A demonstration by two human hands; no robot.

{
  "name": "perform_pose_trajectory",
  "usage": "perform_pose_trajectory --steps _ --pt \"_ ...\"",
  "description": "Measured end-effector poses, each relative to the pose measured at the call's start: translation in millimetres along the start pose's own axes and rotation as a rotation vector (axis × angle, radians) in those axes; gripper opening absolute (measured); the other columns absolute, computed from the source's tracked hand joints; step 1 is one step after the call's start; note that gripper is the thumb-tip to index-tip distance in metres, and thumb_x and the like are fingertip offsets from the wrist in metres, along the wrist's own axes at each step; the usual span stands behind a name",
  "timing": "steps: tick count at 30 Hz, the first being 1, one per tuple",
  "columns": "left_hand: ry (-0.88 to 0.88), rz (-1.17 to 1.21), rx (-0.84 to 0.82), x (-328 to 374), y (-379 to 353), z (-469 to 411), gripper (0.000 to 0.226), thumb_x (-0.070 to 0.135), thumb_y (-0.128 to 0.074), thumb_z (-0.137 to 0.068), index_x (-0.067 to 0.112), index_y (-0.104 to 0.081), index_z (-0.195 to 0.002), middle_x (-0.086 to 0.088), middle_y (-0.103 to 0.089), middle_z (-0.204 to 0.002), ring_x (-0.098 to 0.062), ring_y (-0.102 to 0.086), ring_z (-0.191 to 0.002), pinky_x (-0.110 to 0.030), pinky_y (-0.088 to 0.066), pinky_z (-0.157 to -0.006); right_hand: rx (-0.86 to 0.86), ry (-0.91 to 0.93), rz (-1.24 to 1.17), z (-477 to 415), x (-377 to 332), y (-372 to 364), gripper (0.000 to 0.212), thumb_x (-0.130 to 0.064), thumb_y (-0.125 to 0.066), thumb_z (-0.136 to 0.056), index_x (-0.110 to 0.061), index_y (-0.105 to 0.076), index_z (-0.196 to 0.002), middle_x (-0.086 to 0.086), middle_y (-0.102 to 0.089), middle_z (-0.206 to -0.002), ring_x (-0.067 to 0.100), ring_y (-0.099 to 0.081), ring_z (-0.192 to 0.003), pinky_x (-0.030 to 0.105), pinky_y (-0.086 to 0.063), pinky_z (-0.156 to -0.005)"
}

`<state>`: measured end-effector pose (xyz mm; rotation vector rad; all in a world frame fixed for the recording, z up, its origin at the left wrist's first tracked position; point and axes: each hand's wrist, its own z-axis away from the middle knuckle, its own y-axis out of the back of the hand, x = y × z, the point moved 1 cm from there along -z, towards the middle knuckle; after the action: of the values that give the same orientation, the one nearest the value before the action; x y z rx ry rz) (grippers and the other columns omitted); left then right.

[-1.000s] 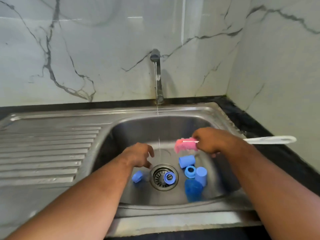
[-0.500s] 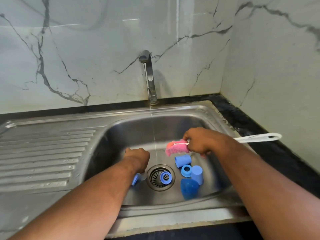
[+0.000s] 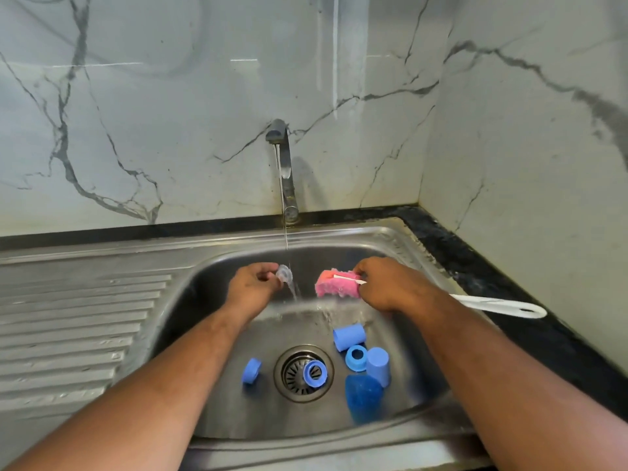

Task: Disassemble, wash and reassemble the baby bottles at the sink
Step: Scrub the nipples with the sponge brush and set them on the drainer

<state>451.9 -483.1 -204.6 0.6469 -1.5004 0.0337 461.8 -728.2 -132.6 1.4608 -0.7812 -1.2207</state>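
Observation:
My left hand (image 3: 253, 287) pinches a small clear teat (image 3: 284, 274) under the thin stream from the tap (image 3: 283, 171). My right hand (image 3: 384, 283) grips a white-handled brush with a pink sponge head (image 3: 334, 284), held just right of the stream. On the sink floor lie blue bottle parts: a ring (image 3: 251, 370) left of the drain, a collar (image 3: 315, 373) on the drain strainer, a collar (image 3: 356, 357), two pale blue caps (image 3: 348, 336) (image 3: 378, 366), and a darker blue translucent bottle (image 3: 363, 399) at the front right.
The steel sink (image 3: 217, 433) has a ribbed draining board (image 3: 78, 321) to its left. A black counter strip (image 3: 475, 266) runs along the right under marble walls. The brush handle (image 3: 503, 307) sticks out over the sink's right rim.
My left hand dipped to the sink floor left of the drain, then rose holding the clear teat into the water stream. My right hand stayed put with the brush.

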Motion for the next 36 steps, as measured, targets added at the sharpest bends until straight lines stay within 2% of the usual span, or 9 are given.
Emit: perform_pose_trajectory --steps 3,8,12,16,22,25,28,30,36 --pt "0.014 0.184 -0.042 7.1 -4.8 4.5 0.023 0.007 -0.077 -0.086 0.026 -0.076 -0.098 -0.001 -0.077 -0.096 -0.02 -0.072 -0.096 -0.045 -0.054 -0.102 0.04 0.002 -0.052 2.6 -3.2 1.5 0.036 -0.028 -0.063 -0.094 -0.028 -0.061 -0.129 0.002 -0.068 -0.122 0.023 -0.064 -0.105 0.041 -0.053 -0.095" --pt "0.064 0.435 -0.15 21.0 -9.3 11.5 0.021 -0.003 -0.07 -0.09 0.015 -0.073 -0.099 -0.013 -0.076 -0.102 -0.027 -0.069 -0.096 -0.036 -0.057 -0.094 0.098 0.002 -0.104 5.7 -8.6 2.9 0.032 -0.031 -0.06 -0.095 -0.034 -0.06 -0.127 -0.003 -0.069 -0.119 0.02 -0.064 -0.103 0.043 -0.054 -0.093" --pt "0.132 0.516 -0.178 21.6 -9.4 10.7 0.023 -0.003 -0.067 -0.092 0.002 -0.071 -0.114 -0.013 -0.076 -0.096 -0.021 -0.07 -0.087 -0.03 -0.059 -0.086 0.141 0.012 -0.154 6.3 -11.3 4.2 0.031 -0.03 -0.059 -0.096 -0.036 -0.061 -0.127 -0.003 -0.069 -0.117 0.019 -0.064 -0.102 0.04 -0.053 -0.091" --pt "0.177 0.584 -0.238 26.4 -10.6 12.9 0.027 -0.005 -0.062 -0.095 0.011 -0.068 -0.116 -0.012 -0.075 -0.093 -0.016 -0.069 -0.079 -0.028 -0.06 -0.083 0.178 0.052 -0.204 5.8 -12.0 5.0 0.033 -0.026 -0.058 -0.098 -0.034 -0.061 -0.13 -0.002 -0.07 -0.117 0.019 -0.064 -0.101 0.036 -0.052 -0.086" --pt "0.197 0.612 -0.303 30.6 -11.1 17.4 0.023 0.004 -0.068 -0.093 0.005 -0.07 -0.116 -0.018 -0.073 -0.104 -0.022 -0.067 -0.091 -0.03 -0.06 -0.086 0.167 0.1 -0.237 2.3 -14.9 -2.3 0.035 -0.023 -0.058 -0.099 -0.033 -0.06 -0.132 -0.002 -0.071 -0.113 0.015 -0.065 -0.094 0.035 -0.055 -0.087" --pt "0.231 0.627 -0.276 31.2 -10.2 17.4 0.019 0.003 -0.067 -0.094 -0.002 -0.066 -0.112 -0.017 -0.07 -0.092 -0.023 -0.068 -0.088 -0.031 -0.061 -0.084 0.191 0.096 -0.252 2.1 -13.2 -1.4 0.038 -0.021 -0.057 -0.099 -0.033 -0.057 -0.136 -0.001 -0.071 -0.116 0.017 -0.065 -0.097 0.033 -0.054 -0.086" --pt "0.288 0.683 -0.229 30.8 -7.9 15.7 0.001 0.003 -0.064 -0.096 0.002 -0.065 -0.096 -0.012 -0.068 -0.076 -0.022 -0.067 -0.081 -0.037 -0.058 -0.092 0.234 0.099 -0.248 1.2 -12.9 -0.2 0.048 -0.021 -0.055 -0.099 -0.036 -0.047 -0.143 -0.001 -0.068 -0.12 0.019 -0.064 -0.099 0.037 -0.055 -0.087" --pt "0.305 0.723 -0.196 29.8 -5.7 12.7 0.003 0.006 -0.066 -0.095 0.003 -0.065 -0.095 -0.009 -0.069 -0.07 -0.022 -0.068 -0.081 -0.04 -0.057 -0.093 0.248 0.116 -0.25 1.3 -14.6 -0.3 0.054 -0.021 -0.056 -0.099 -0.037 -0.041 -0.148 0.0 -0.066 -0.125 0.02 -0.063 -0.101 0.037 -0.055 -0.087" --pt "0.249 0.681 -0.151 36.1 3.4 14.1 0.023 0.025 -0.072 -0.092 0.008 -0.077 -0.107 -0.007 -0.076 -0.1 -0.017 -0.069 -0.088 -0.036 -0.058 -0.087 0.261 0.177 -0.24 -0.2 -16.1 0.3 0.06 -0.017 -0.052 -0.1 -0.039 -0.037 -0.153 0.005 -0.059 -0.134 0.025 -0.06 -0.113 0.038 -0.053 -0.091"
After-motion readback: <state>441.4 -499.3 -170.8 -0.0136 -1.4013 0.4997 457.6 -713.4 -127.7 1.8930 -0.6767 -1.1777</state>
